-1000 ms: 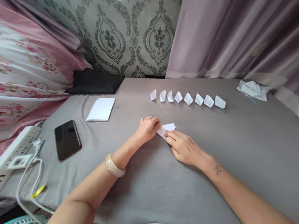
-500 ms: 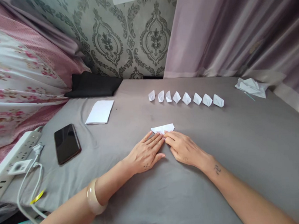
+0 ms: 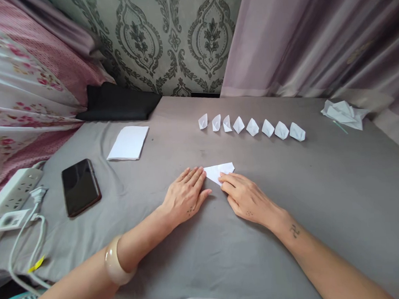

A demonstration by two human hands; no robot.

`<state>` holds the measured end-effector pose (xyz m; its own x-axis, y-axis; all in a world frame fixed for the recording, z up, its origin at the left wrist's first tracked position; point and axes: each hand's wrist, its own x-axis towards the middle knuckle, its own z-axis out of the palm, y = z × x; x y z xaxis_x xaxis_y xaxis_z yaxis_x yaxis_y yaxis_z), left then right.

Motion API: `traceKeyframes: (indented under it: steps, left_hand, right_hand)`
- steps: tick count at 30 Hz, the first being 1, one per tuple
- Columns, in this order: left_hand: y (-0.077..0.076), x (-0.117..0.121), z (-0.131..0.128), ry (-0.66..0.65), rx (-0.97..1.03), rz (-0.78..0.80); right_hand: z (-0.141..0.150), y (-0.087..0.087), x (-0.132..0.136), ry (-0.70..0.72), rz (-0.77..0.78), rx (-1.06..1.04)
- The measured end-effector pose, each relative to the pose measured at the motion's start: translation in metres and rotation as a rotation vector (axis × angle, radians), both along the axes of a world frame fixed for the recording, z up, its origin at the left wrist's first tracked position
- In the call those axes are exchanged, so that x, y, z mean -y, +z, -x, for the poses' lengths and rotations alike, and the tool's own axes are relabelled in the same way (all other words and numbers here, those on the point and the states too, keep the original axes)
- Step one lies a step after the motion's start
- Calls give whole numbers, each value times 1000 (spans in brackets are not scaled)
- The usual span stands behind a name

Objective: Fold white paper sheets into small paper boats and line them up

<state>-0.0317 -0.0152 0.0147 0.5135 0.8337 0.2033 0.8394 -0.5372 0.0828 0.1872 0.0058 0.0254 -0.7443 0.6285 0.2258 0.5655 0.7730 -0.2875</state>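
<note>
A folded piece of white paper point(image 3: 219, 170) lies flat on the grey cloth in front of me. My left hand point(image 3: 187, 191) rests palm down with fingers stretched out, its fingertips at the paper's left corner. With curled fingers, my right hand point(image 3: 247, 194) presses on the paper's lower right part; the fingertips and thumb are partly hidden. Beyond the hands stands a row of several small folded white paper shapes point(image 3: 252, 127), pointed at the top.
To the left are a stack of white paper point(image 3: 128, 143), a black phone point(image 3: 81, 187) and a white power strip point(image 3: 14, 192) with cables. Black folded cloth point(image 3: 118, 102) lies at the back left. Crumpled white paper point(image 3: 345, 114) sits at the far right on the grey cloth point(image 3: 339, 195).
My left hand has slid left along the paper to its left corner, uncovering more of it. My right hand stays on the paper. The view has tilted slightly down.
</note>
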Motion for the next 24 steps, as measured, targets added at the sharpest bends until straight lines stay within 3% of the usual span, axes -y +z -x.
traceKeyframes:
  steps: [6,11,14,17,21,24]
  left_hand:
    - [11,-14,3,50,35,-42]
    - [25,-23,-13,43,159,71]
    - [18,-23,-28,-26,224,183]
    - [7,-23,-34,1,287,189]
    - [0,-22,-29,38,317,165]
    - [2,-20,-26,51,312,141]
  right_hand:
    - [11,0,14,-84,-38,14]
    - [30,1,27,-218,-94,36]
    - [24,3,23,-221,0,-38]
    - [5,2,11,-157,141,-170]
    - [-16,-7,-6,-103,82,-128]
    - [-17,-14,-15,-158,38,-90]
